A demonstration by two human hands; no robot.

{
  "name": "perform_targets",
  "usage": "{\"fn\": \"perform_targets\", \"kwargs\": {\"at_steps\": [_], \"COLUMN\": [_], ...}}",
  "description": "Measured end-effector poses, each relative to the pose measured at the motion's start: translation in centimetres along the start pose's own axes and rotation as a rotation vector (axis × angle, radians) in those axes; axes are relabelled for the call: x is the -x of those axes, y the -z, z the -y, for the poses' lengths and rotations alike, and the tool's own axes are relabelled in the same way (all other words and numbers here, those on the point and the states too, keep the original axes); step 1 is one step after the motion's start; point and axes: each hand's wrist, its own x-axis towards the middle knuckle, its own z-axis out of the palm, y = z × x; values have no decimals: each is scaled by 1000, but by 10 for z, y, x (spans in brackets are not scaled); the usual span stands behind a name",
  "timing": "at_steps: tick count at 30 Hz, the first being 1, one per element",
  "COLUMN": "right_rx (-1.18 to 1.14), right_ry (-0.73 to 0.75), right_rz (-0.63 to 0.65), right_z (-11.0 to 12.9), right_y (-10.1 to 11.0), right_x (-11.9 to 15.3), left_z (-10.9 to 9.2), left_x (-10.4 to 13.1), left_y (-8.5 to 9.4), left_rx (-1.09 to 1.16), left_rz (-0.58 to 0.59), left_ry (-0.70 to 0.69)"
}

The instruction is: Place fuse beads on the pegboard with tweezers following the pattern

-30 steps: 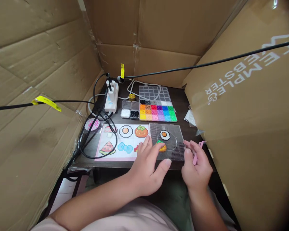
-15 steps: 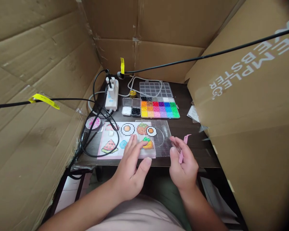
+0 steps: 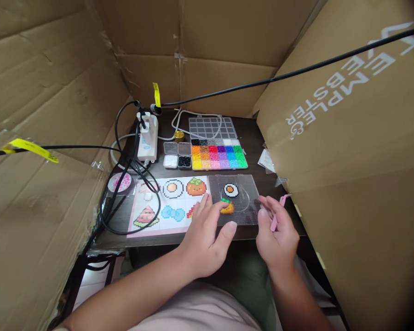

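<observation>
Left hand (image 3: pixel 205 239): you have it open, fingers spread and thumb well apart, with nothing visible in its grip; the fingertips reach the near left part of the pegboard, though you cannot tell here whether they press or hover.
Right hand (image 3: pixel 278 234): you have it half curled around the pink tweezers (image 3: pixel 273 224), which lie across the fingers; how far apart their tips are is too small to tell.
Pegboard (image 3: pixel 253 186): it lies flat, ahead of and between your hands, its right edge just beside your right fingertips.
Orange bead fruit (image 3: pixel 227 209): on the pegboard, right at your left forefinger and partly hidden by it.
Bead egg (image 3: pixel 231 190): on the pegboard, just beyond the fruit.
Pattern sheet (image 3: pixel 177 223): ahead and to the left of your left hand, beside the pegboard.
Bead box (image 3: pixel 220 156): open, beyond the pegboard from both hands.
Bead risk: a dragging left forefinger could likely knock loose beads off their pegs.
Board risk: a bump from the right fingers could jolt both bead shapes.
Tweezer risk: in so loose a curl, the tweezers could slip or catch the board.
Cable risk: the black cables (image 3: pixel 127 162) loop over the sheet and could snag it.
</observation>
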Motion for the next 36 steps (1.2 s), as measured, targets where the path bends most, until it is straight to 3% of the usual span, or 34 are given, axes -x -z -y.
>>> {"fn": "perform_targets", "kwargs": {"at_steps": [8, 21, 36], "right_rx": [143, 391, 489], "right_ry": [31, 198, 195], "right_rz": [25, 159, 195], "right_z": [-14, -4, -2], "right_y": [4, 4, 3], "right_x": [-4, -15, -17], "left_z": [-7, -4, -3], "left_x": [-8, -6, -7], "left_y": [-4, -13, -10], "left_rx": [-77, -289, -169], "left_rz": [33, 20, 12], "left_ry": [2, -70, -51]}}
